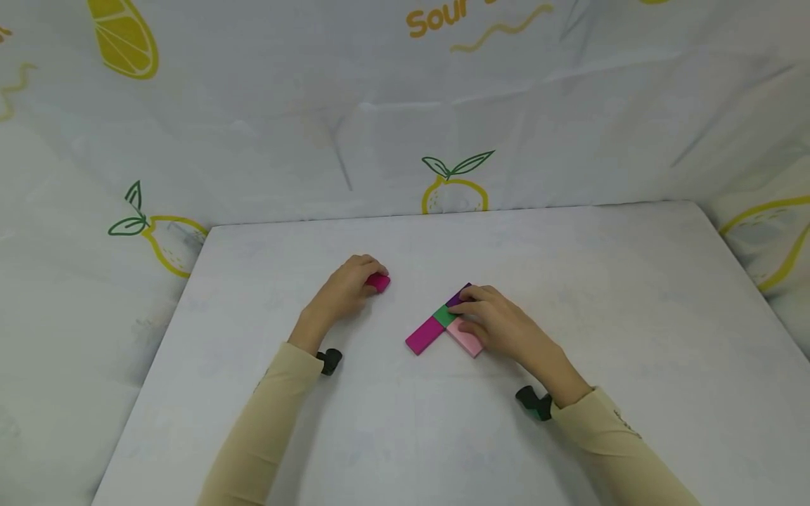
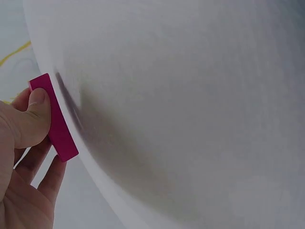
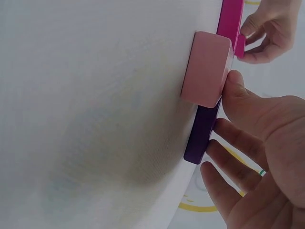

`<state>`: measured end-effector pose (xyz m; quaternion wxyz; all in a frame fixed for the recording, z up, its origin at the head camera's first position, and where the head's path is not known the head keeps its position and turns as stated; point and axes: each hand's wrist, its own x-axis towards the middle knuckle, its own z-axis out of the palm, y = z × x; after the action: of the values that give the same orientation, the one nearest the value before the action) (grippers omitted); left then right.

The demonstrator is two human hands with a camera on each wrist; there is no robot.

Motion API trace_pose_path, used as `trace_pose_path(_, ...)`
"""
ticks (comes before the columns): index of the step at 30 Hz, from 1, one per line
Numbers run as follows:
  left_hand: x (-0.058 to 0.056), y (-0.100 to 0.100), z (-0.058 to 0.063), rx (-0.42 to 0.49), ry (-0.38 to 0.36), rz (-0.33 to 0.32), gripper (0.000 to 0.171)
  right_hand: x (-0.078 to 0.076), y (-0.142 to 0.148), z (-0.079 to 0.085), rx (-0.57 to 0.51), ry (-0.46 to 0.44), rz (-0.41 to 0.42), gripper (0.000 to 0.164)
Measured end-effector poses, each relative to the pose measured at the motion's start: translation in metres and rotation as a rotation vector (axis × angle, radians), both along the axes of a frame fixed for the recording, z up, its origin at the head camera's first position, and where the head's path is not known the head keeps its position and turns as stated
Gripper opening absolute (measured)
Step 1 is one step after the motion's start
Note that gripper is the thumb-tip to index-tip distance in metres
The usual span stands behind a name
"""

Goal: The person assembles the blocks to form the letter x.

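Observation:
My left hand point(image 1: 344, 287) pinches a magenta block point(image 1: 379, 282) between thumb and fingers, left of and beyond the other blocks. In the left wrist view the thumb lies across the face of this magenta block point(image 2: 58, 119). On the table, a second magenta block point(image 1: 425, 335), a small green block point(image 1: 444, 316) and a purple block point(image 1: 455, 298) form a slanting row. A pale pink block point(image 1: 465, 340) branches off the green one towards me. My right hand point(image 1: 506, 327) rests on this group, thumb at the pink block point(image 3: 207, 69) and fingertips along the purple block point(image 3: 202, 133).
The white table point(image 1: 405, 436) ends at a far edge against a pale curtain point(image 1: 266, 126) with lemon drawings. Black wrist cameras sit under both wrists, the left camera point(image 1: 330, 361) and the right camera point(image 1: 534, 403) close above the table.

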<state>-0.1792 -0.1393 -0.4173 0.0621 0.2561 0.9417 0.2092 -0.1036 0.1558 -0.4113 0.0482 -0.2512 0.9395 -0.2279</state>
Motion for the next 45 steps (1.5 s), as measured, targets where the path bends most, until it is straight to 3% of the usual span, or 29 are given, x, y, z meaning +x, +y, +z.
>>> trace_pose_path(16, 0.005, 0.033, 0.007, -0.007, -0.013, -0.087, 0.032, 0.0, -0.001, 0.001, 0.015, 0.0, -0.004, 0.029)
trace_pose_path(33, 0.015, 0.068, 0.003, -0.026, -0.05, -0.23, 0.03, 0.0, -0.001, 0.002, 0.018, 0.012, 0.008, 0.028)
trace_pose_path(45, 0.02, 0.074, 0.001, -0.047, -0.092, -0.224, 0.029, 0.0, -0.001, 0.002, -0.006, 0.027, 0.025, 0.027)
